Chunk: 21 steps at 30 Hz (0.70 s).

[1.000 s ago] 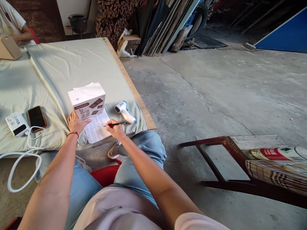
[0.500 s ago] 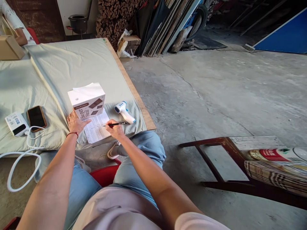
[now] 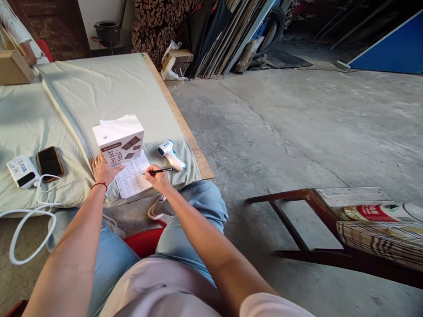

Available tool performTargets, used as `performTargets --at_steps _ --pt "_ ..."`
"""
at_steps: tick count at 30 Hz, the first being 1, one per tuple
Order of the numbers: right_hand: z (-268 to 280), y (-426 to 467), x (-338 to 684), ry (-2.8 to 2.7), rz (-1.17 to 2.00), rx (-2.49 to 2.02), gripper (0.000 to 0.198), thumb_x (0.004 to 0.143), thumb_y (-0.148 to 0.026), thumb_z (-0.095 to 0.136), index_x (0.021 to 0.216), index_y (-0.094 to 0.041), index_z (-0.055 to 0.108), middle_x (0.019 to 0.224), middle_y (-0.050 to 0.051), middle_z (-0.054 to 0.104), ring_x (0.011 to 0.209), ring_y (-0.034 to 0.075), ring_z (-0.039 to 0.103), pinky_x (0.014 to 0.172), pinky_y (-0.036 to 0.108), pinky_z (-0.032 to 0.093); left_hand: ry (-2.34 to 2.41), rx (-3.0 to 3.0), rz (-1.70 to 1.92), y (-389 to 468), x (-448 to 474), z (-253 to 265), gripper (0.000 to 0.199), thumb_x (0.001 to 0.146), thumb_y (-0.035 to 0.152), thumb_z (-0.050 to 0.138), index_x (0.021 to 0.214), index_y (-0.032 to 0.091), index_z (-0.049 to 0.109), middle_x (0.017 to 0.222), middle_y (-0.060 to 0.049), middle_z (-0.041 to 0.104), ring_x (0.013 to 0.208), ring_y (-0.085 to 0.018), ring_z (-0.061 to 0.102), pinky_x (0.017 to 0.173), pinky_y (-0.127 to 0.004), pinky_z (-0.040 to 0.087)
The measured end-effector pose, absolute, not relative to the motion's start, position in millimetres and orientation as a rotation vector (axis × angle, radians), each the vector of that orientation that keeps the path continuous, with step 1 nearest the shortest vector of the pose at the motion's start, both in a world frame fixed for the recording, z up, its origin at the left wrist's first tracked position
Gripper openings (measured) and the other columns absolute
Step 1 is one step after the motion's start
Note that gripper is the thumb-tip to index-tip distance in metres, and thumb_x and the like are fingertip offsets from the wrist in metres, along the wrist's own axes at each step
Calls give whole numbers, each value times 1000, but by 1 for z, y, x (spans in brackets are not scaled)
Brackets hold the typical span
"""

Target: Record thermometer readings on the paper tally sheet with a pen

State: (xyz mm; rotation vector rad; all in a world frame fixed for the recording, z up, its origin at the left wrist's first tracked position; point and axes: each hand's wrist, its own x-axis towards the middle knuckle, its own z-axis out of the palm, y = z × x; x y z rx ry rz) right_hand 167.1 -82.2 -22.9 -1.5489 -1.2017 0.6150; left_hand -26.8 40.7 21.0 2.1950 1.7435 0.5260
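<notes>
A black pen (image 3: 161, 171) is pinched in my right hand (image 3: 156, 179), its tip low over a sheet of paper (image 3: 132, 179) covered with rows of handwriting. My left hand (image 3: 105, 171) lies with fingers apart at the sheet's left edge, against the lower corner of a white box (image 3: 124, 143) with brown print. More white paper (image 3: 118, 124) rests on top of the box. To the right of the box lies a white and blue infrared thermometer (image 3: 172, 155).
A phone (image 3: 50, 163) and a white power bank (image 3: 22, 171) with a looped white cable (image 3: 15, 246) lie on the cloth-covered table (image 3: 112, 83) at left. Another person's arm (image 3: 29, 53) is beside a cardboard box (image 3: 15, 67). A wooden chair (image 3: 310, 211) stands at right.
The view has shifted very slightly. My right hand stays on the pen over the sheet, and my left hand keeps its place by the box.
</notes>
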Motion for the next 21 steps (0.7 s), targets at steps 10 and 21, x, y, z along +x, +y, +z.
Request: performTargets --at_steps 10,21 --pt "-22 -85 168 -1232 652 -1491 11 73 -34 54 67 -24 53 62 0 60 58 15 55 58 28 45 1752 2185 543 39 -27 23 100 62 56 82 144 20 38 146 -16 46 144 -37 34 122 -52 24" --pt "-22 -85 169 -1179 662 -1482 14 75 -36 53 68 -24 54 62 0 60 58 15 54 56 28 45 1737 2207 541 38 -26 24 97 64 55 82 143 19 40 145 -17 46 144 -37 34 122 -51 24"
